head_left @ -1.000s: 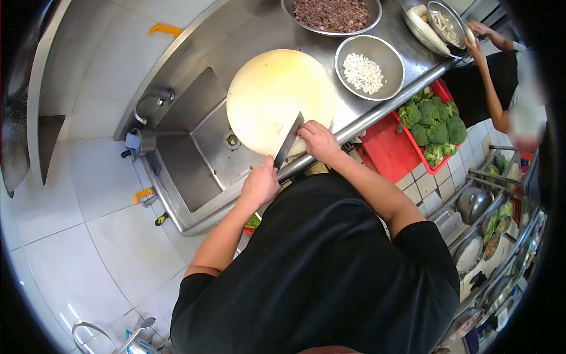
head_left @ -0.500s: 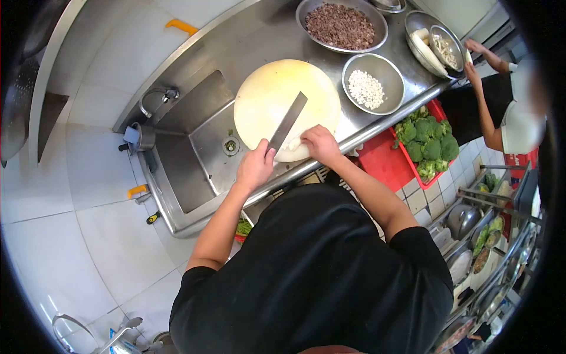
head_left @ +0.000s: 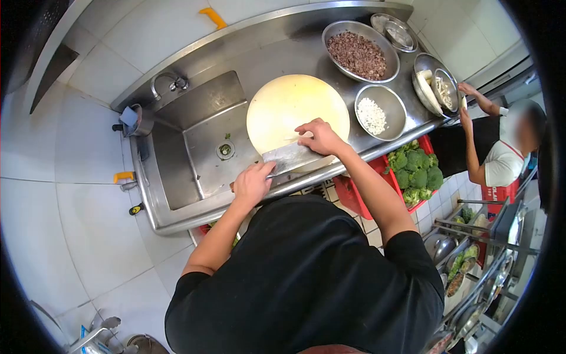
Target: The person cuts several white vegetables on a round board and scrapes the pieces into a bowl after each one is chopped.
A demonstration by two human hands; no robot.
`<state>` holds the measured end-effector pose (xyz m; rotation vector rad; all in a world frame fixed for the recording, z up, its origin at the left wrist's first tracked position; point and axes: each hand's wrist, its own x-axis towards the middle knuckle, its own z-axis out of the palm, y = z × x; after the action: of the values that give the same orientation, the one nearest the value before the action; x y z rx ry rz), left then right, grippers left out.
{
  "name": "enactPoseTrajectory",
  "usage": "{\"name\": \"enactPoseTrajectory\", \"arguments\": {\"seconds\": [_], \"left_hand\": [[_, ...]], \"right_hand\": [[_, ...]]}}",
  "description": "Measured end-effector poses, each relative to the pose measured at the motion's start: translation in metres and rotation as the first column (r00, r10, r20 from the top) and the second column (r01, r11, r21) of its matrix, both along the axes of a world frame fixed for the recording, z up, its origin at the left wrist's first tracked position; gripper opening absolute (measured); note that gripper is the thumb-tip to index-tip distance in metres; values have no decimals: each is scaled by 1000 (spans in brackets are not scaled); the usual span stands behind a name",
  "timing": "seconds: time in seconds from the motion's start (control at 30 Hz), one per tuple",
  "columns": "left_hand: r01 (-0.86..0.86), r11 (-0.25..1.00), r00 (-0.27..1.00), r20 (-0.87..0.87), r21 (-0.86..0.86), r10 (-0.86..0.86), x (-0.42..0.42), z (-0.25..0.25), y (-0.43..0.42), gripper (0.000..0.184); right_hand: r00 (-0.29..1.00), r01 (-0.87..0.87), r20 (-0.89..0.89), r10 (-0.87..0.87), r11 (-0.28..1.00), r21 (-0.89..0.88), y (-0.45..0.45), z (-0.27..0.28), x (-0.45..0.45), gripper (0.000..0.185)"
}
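Note:
On the round yellow chopping board [head_left: 295,97], a broad cleaver [head_left: 289,157] lies across the near part with its wide face showing. My left hand [head_left: 252,184] is wrapped around its handle. My right hand [head_left: 323,138] is at the blade's other end, thumb over the metal and bent fingers just beyond its upper edge. Thin pale bits lie by these fingertips, too small to name. A pale piece of food [head_left: 311,166] shows partly between the blade and the board's near edge; the rest is hidden.
Right of the board stand a bowl of white diced pieces [head_left: 372,116] and a bowl of brown chopped food [head_left: 356,56]. Left is the steel sink [head_left: 165,168] with its tap [head_left: 171,84]. Broccoli [head_left: 417,168] fills a red crate below. A co-worker [head_left: 501,159] stands at far right.
The cleaver has turned from pointing away to lying across the board, flat face visible. My right hand has moved from the pale piece to the blade's end. The view has shifted.

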<state>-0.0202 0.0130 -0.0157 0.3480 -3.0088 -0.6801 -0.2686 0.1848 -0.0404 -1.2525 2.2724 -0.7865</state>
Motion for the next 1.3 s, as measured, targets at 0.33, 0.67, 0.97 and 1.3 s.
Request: {"name": "enactPoseTrajectory", "arguments": {"seconds": [0.33, 0.67, 0.97, 1.3], "left_hand": [[-437, 827, 898, 226, 354, 377, 47, 0, -89, 34], [-327, 808, 945, 189, 490, 268, 28, -18, -93, 34], [-184, 950, 950, 295, 252, 106, -14, -2, -55, 30], [-132, 979, 932, 355, 158, 69, -38, 12, -23, 24]], "right_hand": [[821, -367, -308, 480, 858, 359, 0, -19, 7, 98], [860, 274, -484, -158, 945, 178, -44, -69, 60, 66], [871, 293, -431, -235, 953, 71, -18, -49, 76, 87], [883, 199, -447, -144, 977, 78, -8, -63, 57, 81]]}}
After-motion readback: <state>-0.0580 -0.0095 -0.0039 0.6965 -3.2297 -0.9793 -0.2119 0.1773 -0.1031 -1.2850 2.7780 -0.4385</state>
